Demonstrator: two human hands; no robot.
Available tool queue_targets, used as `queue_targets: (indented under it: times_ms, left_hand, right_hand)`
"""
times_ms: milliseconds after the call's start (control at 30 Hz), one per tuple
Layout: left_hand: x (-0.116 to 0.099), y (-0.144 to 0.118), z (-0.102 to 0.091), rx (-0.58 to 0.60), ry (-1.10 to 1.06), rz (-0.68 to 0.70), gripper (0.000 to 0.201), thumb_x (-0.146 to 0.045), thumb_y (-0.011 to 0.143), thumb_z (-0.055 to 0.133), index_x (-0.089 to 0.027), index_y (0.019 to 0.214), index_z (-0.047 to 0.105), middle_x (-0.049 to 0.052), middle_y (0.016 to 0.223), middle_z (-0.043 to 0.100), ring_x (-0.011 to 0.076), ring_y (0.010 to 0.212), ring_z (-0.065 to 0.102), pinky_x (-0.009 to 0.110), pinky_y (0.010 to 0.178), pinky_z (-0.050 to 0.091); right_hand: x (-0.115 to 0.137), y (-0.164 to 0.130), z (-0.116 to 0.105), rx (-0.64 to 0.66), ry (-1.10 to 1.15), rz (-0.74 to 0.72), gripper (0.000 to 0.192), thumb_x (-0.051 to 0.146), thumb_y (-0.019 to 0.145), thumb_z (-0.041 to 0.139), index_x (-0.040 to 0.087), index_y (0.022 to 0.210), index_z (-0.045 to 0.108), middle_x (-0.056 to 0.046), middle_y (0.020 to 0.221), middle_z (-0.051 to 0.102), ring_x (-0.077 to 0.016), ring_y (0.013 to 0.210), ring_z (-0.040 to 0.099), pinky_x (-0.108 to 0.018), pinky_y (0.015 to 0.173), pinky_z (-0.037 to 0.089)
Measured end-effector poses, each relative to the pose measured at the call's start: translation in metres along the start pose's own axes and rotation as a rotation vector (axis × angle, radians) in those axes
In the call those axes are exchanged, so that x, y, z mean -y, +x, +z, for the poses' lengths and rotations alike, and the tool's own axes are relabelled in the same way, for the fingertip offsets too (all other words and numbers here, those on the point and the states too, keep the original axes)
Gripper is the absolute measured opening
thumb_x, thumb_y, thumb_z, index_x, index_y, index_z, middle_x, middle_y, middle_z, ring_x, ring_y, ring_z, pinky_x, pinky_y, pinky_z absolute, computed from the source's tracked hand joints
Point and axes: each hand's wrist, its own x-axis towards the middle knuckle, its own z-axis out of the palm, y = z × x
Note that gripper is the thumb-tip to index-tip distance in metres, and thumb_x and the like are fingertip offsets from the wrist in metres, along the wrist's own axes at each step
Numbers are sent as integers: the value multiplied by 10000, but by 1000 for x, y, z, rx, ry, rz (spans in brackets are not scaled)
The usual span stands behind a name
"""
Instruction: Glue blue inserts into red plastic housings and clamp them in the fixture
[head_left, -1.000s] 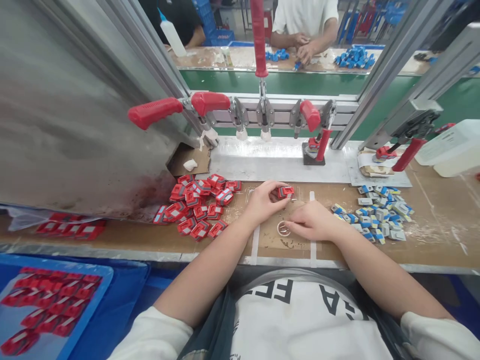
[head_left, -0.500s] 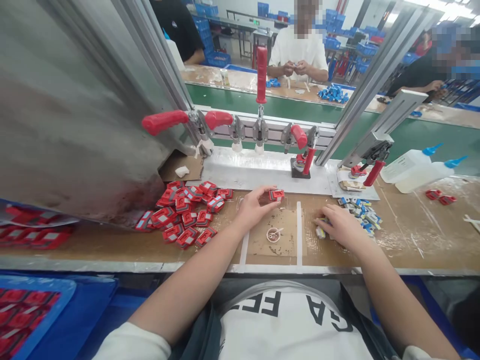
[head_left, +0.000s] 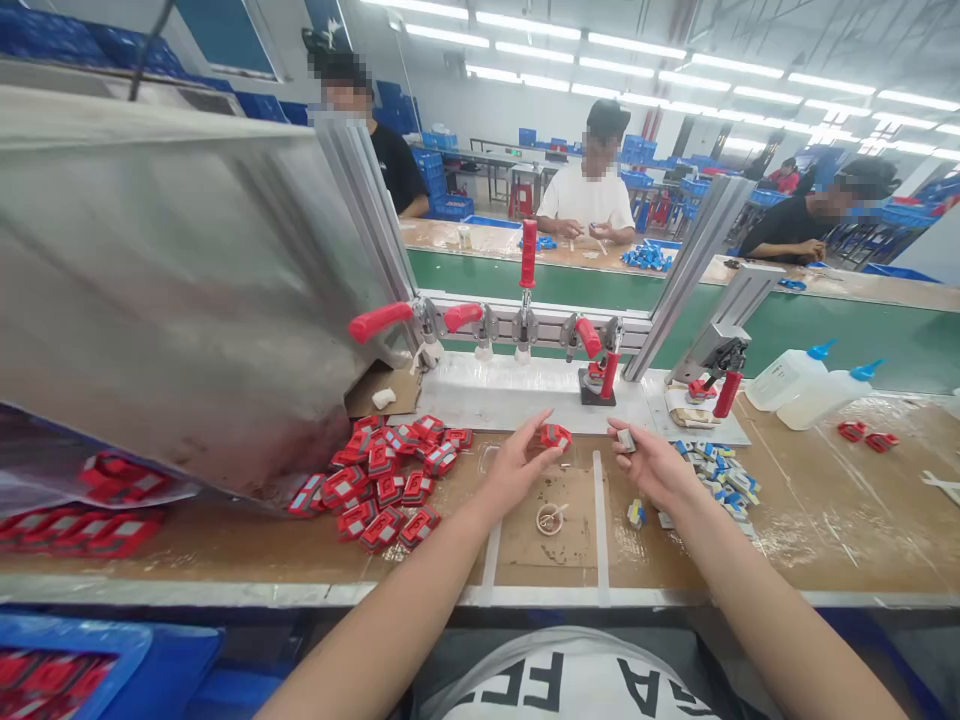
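My left hand (head_left: 519,468) pinches a red plastic housing (head_left: 556,437) above the cardboard patch at the middle of the bench. To its right, my right hand (head_left: 651,466) grips a small grey-white block (head_left: 625,440) between thumb and fingers. The two parts are apart, at about the same height. A heap of red housings (head_left: 390,488) lies left of my left forearm. Beside my right wrist is a pile of small white, blue and yellow blocks (head_left: 720,475), and one loose block (head_left: 636,514) lies nearer the middle. Between my forearms sits a small round dish (head_left: 549,518) with a thin white stick in it.
Red-handled toggle clamps (head_left: 528,255) stand along a metal rail behind my hands. A black fixture (head_left: 598,387) is under one clamp. Two squeeze bottles (head_left: 825,390) stand at the right. A large metal box (head_left: 195,290) fills the left. Co-workers sit across the green belt (head_left: 480,275).
My right hand has lifted from the block pile and moved left and up, now with a small block in it. My left hand still holds the red housing. The head view has tilted upward.
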Motion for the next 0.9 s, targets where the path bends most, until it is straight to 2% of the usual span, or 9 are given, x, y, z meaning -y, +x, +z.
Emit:
queue_targets:
  times_ms: [100,200,267,333,433,600,733,833,900]
  left_hand:
    - [-10,-1,5,36,-169,-71,556,-402,812,815,-220,1289,597,90,1174,737,229,1109,720,393,1005,578]
    - [-27,-2,11,89,-211,-113,483,-416,756,863,-204,1142,665,102,1123,772,257,1066,742,417,977,597]
    - [-38,-3,14,108,-232,-114,501,-405,729,886,-204,1142,685,97,1113,781,263,1048,751,427,989,594]
    - [-47,-3,18,124,-261,-108,514,-392,723,892,-205,1160,696,94,1110,784,262,1033,756,429,993,592]
    - [-54,-2,21,154,-285,-98,519,-371,729,891,-205,1184,705,93,1107,786,261,1026,757,426,994,588]
    - [-61,-3,21,183,-273,-106,518,-324,732,891,-184,1199,718,89,1096,785,255,1022,749,412,997,575]
    - [-64,-4,25,202,-276,-90,467,-314,770,860,-184,1197,724,78,1103,781,241,1028,735,382,991,568]
    - [-67,-4,29,186,-190,-33,371,-315,841,791,-184,1181,722,70,1096,770,231,1018,721,360,955,576]
    - [-72,-4,32,165,-25,23,299,-330,889,739,-186,1151,723,64,1068,764,227,984,717,351,911,585]
  right_hand:
    - [4,-11,13,68,-5,-55,274,324,844,793,201,1088,788,-70,1052,700,-112,753,602,-210,610,539]
    - [7,-21,25,76,-44,-218,301,359,858,793,240,1134,786,-62,1118,721,-170,950,683,-303,869,591]
    - [6,-27,33,93,-102,-343,332,400,880,776,269,1186,772,-57,1151,737,-222,1107,685,-407,1065,531]
    - [5,-32,38,121,-193,-420,357,432,904,751,293,1233,756,-63,1194,750,-260,1199,666,-480,1149,467]
    - [4,-37,42,130,-389,-480,350,446,926,725,320,1252,749,-65,1267,747,-282,1251,655,-507,1163,458]
    - [5,-40,42,167,-708,-630,343,429,982,644,321,1298,724,-51,1337,719,-277,1273,656,-466,1108,526]
    - [-1,-34,37,175,-880,-800,356,367,1035,551,327,1365,680,-45,1380,693,-263,1293,645,-452,1111,526]
    - [-11,-26,30,153,-946,-927,393,339,1057,493,333,1424,632,-44,1445,646,-255,1344,607,-457,1155,485]
    - [-16,-23,27,133,-941,-924,412,341,1072,448,335,1454,601,-44,1466,628,-239,1363,589,-446,1170,469]
